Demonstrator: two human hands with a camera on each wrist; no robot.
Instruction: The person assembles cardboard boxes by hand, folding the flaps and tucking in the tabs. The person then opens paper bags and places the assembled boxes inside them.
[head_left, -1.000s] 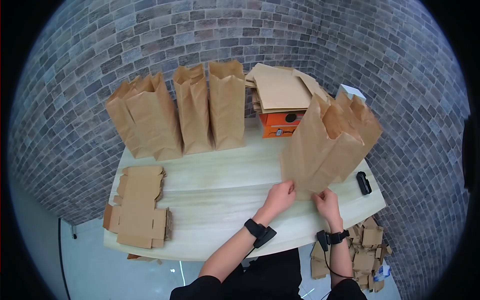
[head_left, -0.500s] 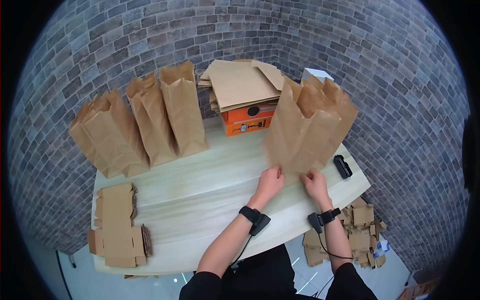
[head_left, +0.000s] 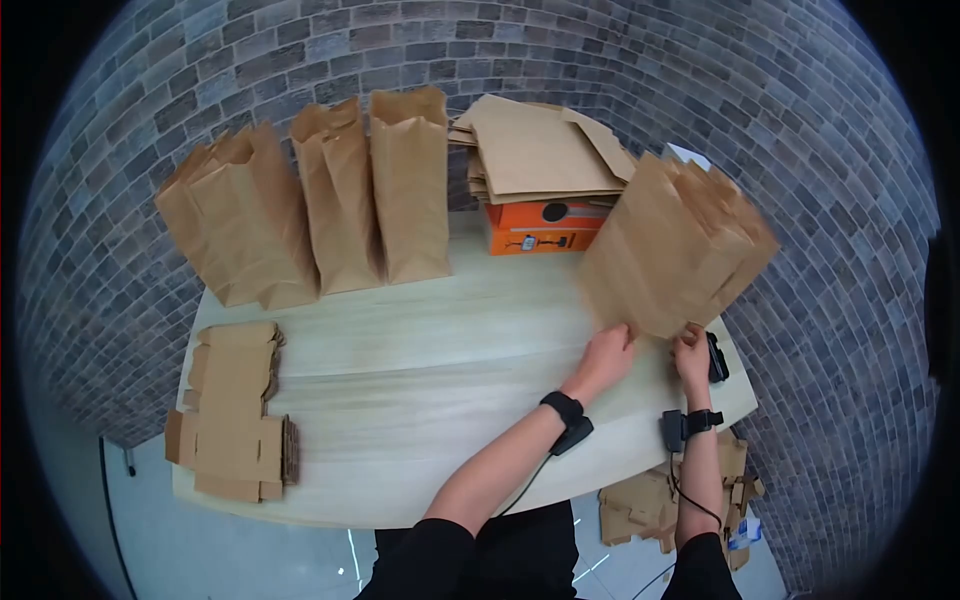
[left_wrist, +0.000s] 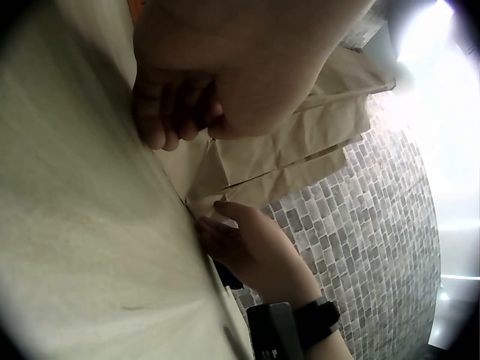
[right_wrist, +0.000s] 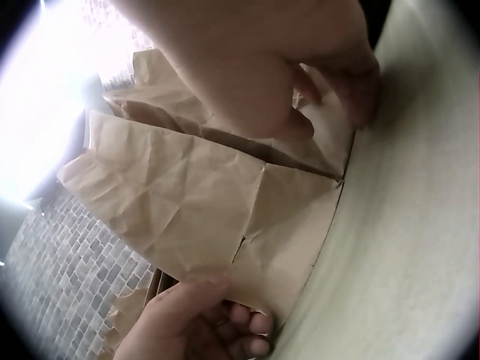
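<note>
A tall brown paper bag [head_left: 645,250] stands at the right of the table, open at its jagged top, with more brown paper layered close behind it. My left hand [head_left: 605,358] pinches its bottom edge near the left front corner, fingers curled under the thumb. In the right wrist view that left hand [right_wrist: 199,322] has its thumb flat on the paper. My right hand [head_left: 692,355] grips the paper low at the other corner; the left wrist view shows this right hand [left_wrist: 251,247] with thumb and fingers on a lower fold. Both hands are close to the tabletop.
Several paper bags [head_left: 410,200] stand at the back left. Flat cardboard box blanks [head_left: 235,410] lie front left. Flattened brown sheets [head_left: 545,150] top an orange box [head_left: 540,240]. A black object [head_left: 717,358] lies beside my right hand. Cardboard pieces [head_left: 640,505] litter the floor.
The head view has swung left and then back. Both hands have shifted right along the table with the bag, which now leans more to the right and looks turned.
</note>
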